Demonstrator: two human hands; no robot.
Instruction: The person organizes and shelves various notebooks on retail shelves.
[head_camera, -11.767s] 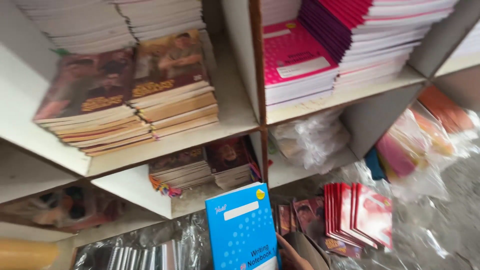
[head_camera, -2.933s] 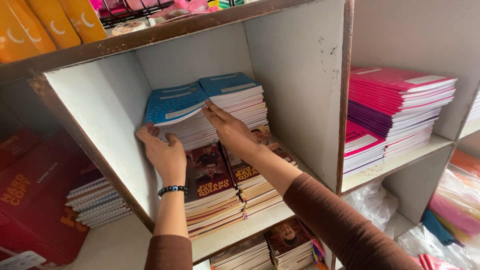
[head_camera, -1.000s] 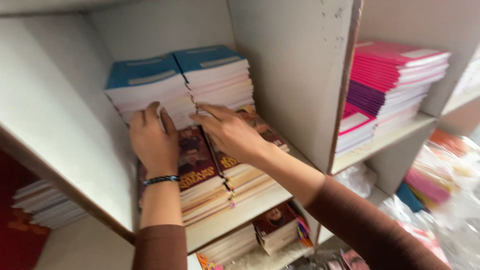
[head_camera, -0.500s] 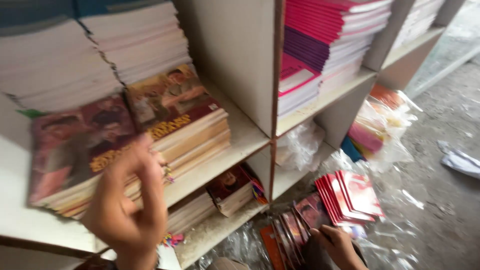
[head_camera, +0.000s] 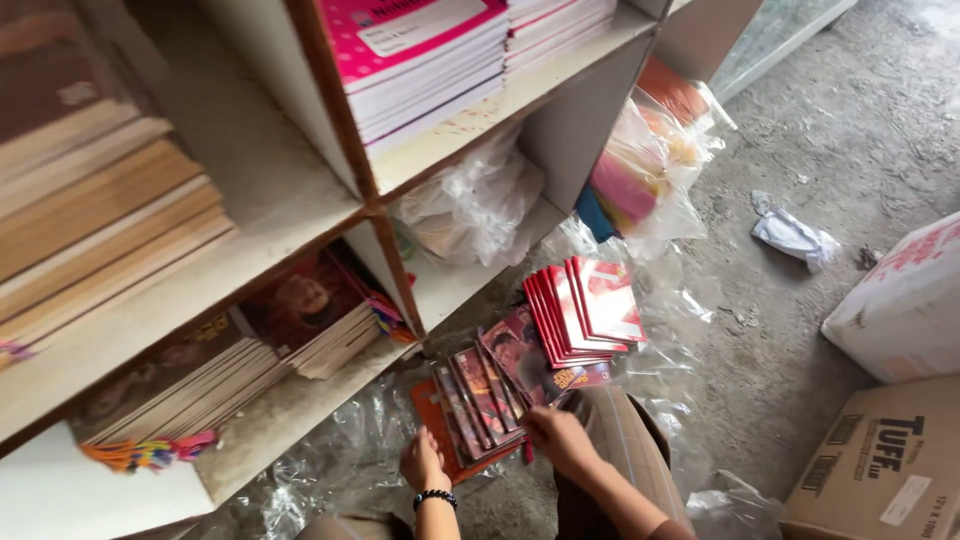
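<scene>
Reaching down from the head view, the left hand (head_camera: 422, 462) rests half open on the orange edge of fanned thin notebooks (head_camera: 480, 395) on the floor plastic, the right hand (head_camera: 556, 440) pinching one; light, floppy, slippery-looking, best gripped by spines, beside a red-covered stack (head_camera: 585, 310) and brown carton (head_camera: 880, 470).

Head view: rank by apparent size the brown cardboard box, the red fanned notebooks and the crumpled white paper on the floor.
1. Brown cardboard box, cut off by the frame's edge.
2. Red fanned notebooks.
3. Crumpled white paper, though it lies farther away.
</scene>
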